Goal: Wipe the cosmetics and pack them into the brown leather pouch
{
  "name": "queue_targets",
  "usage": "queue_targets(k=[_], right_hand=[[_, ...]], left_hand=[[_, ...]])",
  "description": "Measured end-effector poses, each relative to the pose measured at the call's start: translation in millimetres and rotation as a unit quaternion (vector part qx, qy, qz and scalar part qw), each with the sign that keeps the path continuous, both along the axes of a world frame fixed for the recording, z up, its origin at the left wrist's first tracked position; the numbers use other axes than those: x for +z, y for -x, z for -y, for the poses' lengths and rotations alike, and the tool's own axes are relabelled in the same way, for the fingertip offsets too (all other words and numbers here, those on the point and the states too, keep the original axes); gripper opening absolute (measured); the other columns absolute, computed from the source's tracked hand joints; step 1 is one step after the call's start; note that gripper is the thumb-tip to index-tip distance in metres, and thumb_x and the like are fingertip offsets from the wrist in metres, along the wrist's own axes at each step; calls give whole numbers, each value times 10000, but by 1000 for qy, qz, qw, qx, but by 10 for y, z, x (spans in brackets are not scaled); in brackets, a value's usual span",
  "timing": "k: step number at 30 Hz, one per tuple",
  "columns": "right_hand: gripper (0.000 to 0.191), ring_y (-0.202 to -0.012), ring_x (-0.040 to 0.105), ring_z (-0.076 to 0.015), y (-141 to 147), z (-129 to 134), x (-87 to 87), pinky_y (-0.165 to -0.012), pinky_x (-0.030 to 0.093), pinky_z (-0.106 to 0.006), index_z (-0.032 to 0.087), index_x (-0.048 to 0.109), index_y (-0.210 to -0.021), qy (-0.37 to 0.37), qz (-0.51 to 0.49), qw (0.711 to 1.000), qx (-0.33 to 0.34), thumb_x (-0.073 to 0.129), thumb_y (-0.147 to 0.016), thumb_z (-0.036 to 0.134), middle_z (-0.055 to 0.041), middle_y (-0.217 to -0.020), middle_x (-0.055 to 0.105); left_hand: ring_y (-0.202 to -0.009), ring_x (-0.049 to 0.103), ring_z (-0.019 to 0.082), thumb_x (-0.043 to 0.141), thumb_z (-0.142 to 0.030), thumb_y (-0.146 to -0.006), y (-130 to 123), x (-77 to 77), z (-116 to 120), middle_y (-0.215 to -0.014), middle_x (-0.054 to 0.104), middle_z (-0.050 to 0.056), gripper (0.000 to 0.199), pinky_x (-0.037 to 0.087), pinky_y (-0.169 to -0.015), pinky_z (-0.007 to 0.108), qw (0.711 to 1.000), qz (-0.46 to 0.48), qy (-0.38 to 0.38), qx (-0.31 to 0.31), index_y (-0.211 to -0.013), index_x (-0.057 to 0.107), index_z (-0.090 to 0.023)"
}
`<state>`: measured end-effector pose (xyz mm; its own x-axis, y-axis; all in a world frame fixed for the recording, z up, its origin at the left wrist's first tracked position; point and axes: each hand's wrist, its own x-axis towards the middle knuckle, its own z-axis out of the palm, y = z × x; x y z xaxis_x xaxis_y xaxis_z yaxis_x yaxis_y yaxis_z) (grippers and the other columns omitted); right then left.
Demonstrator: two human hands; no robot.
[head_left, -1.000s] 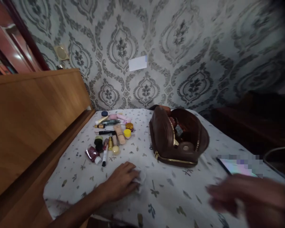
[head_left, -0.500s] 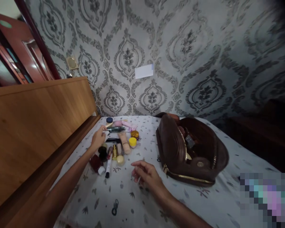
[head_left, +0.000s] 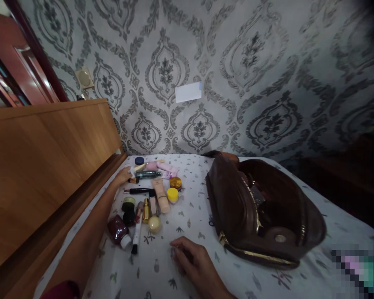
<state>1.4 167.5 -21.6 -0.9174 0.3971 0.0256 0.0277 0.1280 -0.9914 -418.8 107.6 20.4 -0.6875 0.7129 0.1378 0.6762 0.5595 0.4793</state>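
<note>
The small items lie in a loose cluster, left of centre in the frame. At its upper end are the blue-lidded jar (head_left: 139,160), pale tube (head_left: 140,167), pink tube (head_left: 168,168) and green tube (head_left: 146,175). The black pen (head_left: 140,191), beige tube (head_left: 161,197), amber jar (head_left: 175,182) and yellow jar (head_left: 172,194) occupy the middle. The red bottle (head_left: 116,229), brush (head_left: 137,236), gold tube (head_left: 146,211) and cream jar (head_left: 154,224) lie at the lower end.

Left hand (head_left: 121,176): at the cluster's upper left edge, beside the pale tube and green tube. Fingers bunched; whether they pinch an item cannot be told.

Right hand (head_left: 195,261): lower centre, below and right of the cream jar. Fingers loosely curled, thumb near the forefinger; a grip on anything small cannot be confirmed.

Status: the cluster is outside the bag (head_left: 232,199), set down item by item with some pieces touching. The bag, right of centre, is unzipped and wide open, with contents visible inside; their number cannot be told.

Surroundings: patterned cloth (head_left: 162,270) below, wood panel (head_left: 50,141) at left, white card (head_left: 188,92) on the wall at upper centre.
</note>
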Motion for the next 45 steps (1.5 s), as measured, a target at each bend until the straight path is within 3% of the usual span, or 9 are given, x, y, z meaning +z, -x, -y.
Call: queue_targets(k=[4, 9, 15, 21, 35, 42, 45], right_hand=[[327, -521, 440, -123, -8, -4, 22, -529, 344, -243, 171, 607, -889, -21, 4, 1000, 10, 454, -886, 460, 39, -562, 462], [328, -533, 455, -128, -18, 3, 63, -534, 369, -243, 173, 615, -888, -27, 10, 1000, 12, 461, -880, 463, 35, -571, 472], [322, -526, 493, -132, -28, -7, 42, -526, 395, -248, 174, 625, -894, -15, 5, 1000, 1, 493, -868, 466, 23, -589, 524], [361, -528, 522, -126, -29, -28, 6, -512, 398, -246, 165, 628, -922, 19, 6, 1000, -3, 523, -848, 503, -5, -673, 581], [446, -506, 511, -111, -63, -45, 121, -432, 335, -211, 154, 648, -941, 82, 20, 996, -12, 606, -774, 565, -8, -662, 597], [449, -513, 516, -110, -58, -61, 107, -459, 361, -219, 149, 657, -940, 67, 8, 998, -7, 601, -787, 567, -13, -657, 611], [445, -505, 510, -110, -54, -61, 92, -460, 365, -225, 149, 650, -937, 56, 2, 998, -6, 603, -790, 566, -14, -652, 613]], left_hand=[[-998, 641, 224, 613, -337, -920, 111, -1, 87, -1166, 635, 75, 307, 556, -843, 416, 997, 62, -25, -36, -1159, 609, -145], [-953, 650, 207, 610, -337, -923, 101, -20, 272, -1130, 647, 70, 290, 566, -805, 390, 992, 98, -71, -20, -1138, 618, -143], [-972, 645, 214, 610, -341, -922, 26, -54, 274, -1157, 637, 75, 310, 563, -814, 399, 986, 62, -152, 29, -1163, 608, -146], [-1016, 637, 220, 588, -340, -935, -32, 82, 276, -1202, 624, 91, 337, 548, -858, 425, 970, -4, -233, 76, -1218, 578, -156], [-1001, 637, 228, 605, -353, -923, -236, 118, 450, -1136, 644, 65, 284, 544, -860, 422, 990, -33, -120, 64, -1113, 627, -143], [-867, 628, 185, 568, -330, -916, -393, 142, 748, -920, 655, 30, 206, 514, -789, 356, 989, -3, -140, 48, -930, 640, -137], [-823, 605, 181, 506, -278, -849, -538, 152, 922, -809, 626, 7, 177, 481, -763, 307, 989, 12, -148, 29, -832, 629, -152]])
